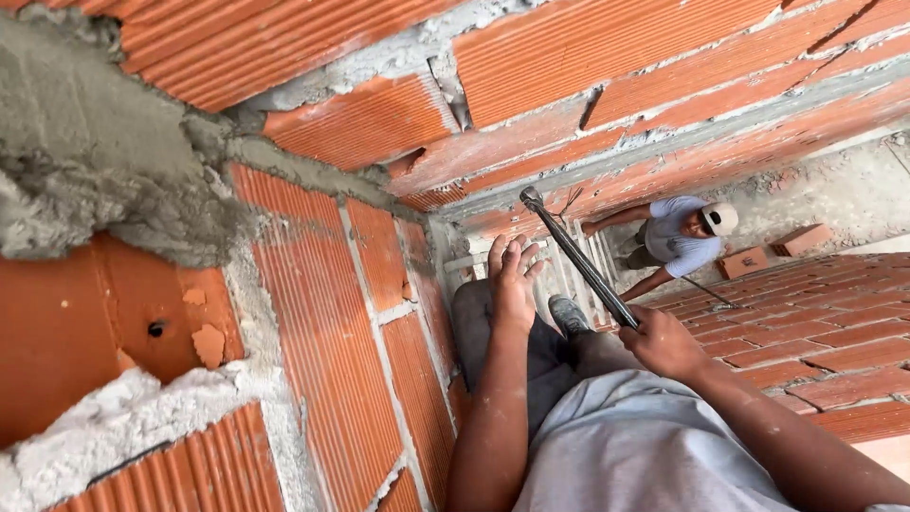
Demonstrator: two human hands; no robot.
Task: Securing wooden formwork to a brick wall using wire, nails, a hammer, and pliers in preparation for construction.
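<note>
Long dark steel bar (578,261) clamped in right hand (664,343); left hand (513,280) spread, empty. Slip risks dropping it onto person below (682,242).

L hand (513,275) open, fingers spread, arm extended down; R hand (664,343) fisted, gripping.

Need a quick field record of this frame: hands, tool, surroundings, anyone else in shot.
view: head camera looking straight down beside a wall
left hand: open, fingers spread, holding nothing
right hand: closed around the near end of a dark metal bar
bar: slants away from the hand, far end pointing down toward the ground
wall: orange ribbed hollow brick wall with grey mortar in the joints
below: white ladder under the wearer's shoe
other person: a worker in a pale shirt and cap, down on the ground
</note>
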